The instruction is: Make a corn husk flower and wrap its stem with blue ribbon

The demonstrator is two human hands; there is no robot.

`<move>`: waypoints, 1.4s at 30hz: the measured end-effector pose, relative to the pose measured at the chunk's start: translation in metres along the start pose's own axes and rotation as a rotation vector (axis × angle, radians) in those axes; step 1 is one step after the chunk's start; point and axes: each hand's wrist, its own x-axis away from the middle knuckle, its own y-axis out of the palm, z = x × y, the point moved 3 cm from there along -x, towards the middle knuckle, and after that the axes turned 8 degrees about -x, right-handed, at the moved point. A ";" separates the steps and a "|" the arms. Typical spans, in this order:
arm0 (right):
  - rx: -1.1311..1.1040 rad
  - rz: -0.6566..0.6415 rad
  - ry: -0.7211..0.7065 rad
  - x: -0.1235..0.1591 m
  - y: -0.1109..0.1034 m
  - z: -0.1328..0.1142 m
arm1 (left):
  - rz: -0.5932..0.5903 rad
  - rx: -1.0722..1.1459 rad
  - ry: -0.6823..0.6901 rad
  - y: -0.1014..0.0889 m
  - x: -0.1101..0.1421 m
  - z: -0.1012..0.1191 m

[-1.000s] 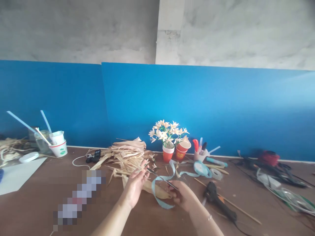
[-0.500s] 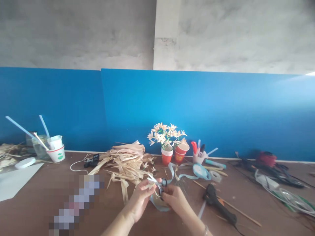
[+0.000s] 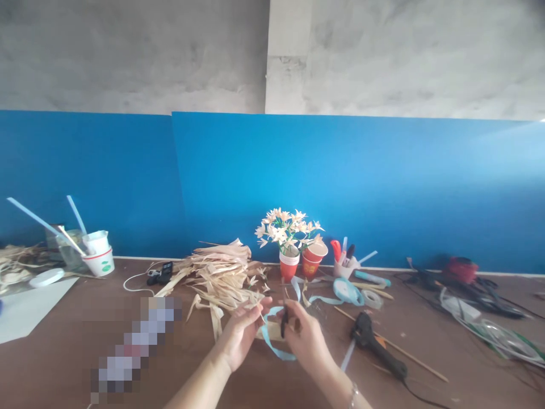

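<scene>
Low in the centre, my left hand (image 3: 243,332) is closed in a pinch on a small pale husk strip, mostly hidden by the fingers. My right hand (image 3: 303,331) grips scissors (image 3: 284,321) by their dark handles, with the blades pointing up and away from the left hand. Between and below the hands, a light-blue ribbon (image 3: 272,347) curls on the table. Just beyond the left hand lies a heap of dried husk strips (image 3: 221,272). Pale artificial flowers (image 3: 287,227) stand in a stack of red and white paper cups (image 3: 289,267) behind the hands.
A glue gun (image 3: 377,346) and a thin stick (image 3: 417,358) lie to the right, near a ribbon roll (image 3: 347,291) and clear tape (image 3: 372,299). Cables (image 3: 506,341) clutter the far right. White cups (image 3: 99,261) and a paper sheet (image 3: 34,309) sit left. A blue panel (image 3: 340,170) bounds the table.
The scissors have swung from across the left fingers to upright beside the right hand. The hands have moved slightly apart, and more of the blue ribbon shows between them.
</scene>
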 end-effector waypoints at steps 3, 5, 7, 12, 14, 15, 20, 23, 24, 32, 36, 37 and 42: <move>-0.033 -0.027 0.107 -0.007 -0.015 0.006 | 0.198 -0.067 0.043 -0.022 -0.007 0.011; 0.042 -0.073 0.085 -0.010 -0.024 0.003 | 0.216 -0.212 0.066 -0.032 -0.010 0.020; 0.150 -0.148 0.037 -0.010 -0.029 -0.005 | 0.204 -0.373 0.070 -0.037 -0.010 0.027; 0.419 -0.344 0.029 -0.001 -0.021 -0.025 | 0.160 -0.626 0.061 -0.031 -0.006 0.034; 0.457 -0.382 0.031 0.001 -0.016 -0.029 | 0.144 -0.725 0.089 -0.025 -0.006 0.033; 0.473 -0.393 0.027 0.002 -0.014 -0.030 | 0.135 -0.776 0.109 -0.023 -0.006 0.032; 0.509 -0.407 -0.016 0.004 -0.007 -0.029 | 0.085 -0.933 0.184 -0.020 -0.010 0.020; 0.500 -0.442 -0.018 0.003 -0.006 -0.027 | 0.075 -0.926 0.208 -0.021 -0.011 0.015; 0.493 -0.456 -0.014 0.003 -0.006 -0.027 | 0.079 -0.915 0.208 -0.021 -0.010 0.015; 0.581 -0.381 0.038 0.001 -0.013 -0.019 | 0.238 -0.666 0.150 -0.029 -0.014 0.015; 0.589 -0.351 0.032 0.002 -0.013 -0.018 | 0.280 -0.617 0.124 -0.031 -0.014 0.015; 0.581 -0.355 0.017 0.002 -0.012 -0.018 | 0.277 -0.616 0.119 -0.030 -0.014 0.015; 0.641 -0.318 0.072 0.003 -0.011 -0.011 | 0.388 -0.645 0.093 -0.037 -0.014 0.015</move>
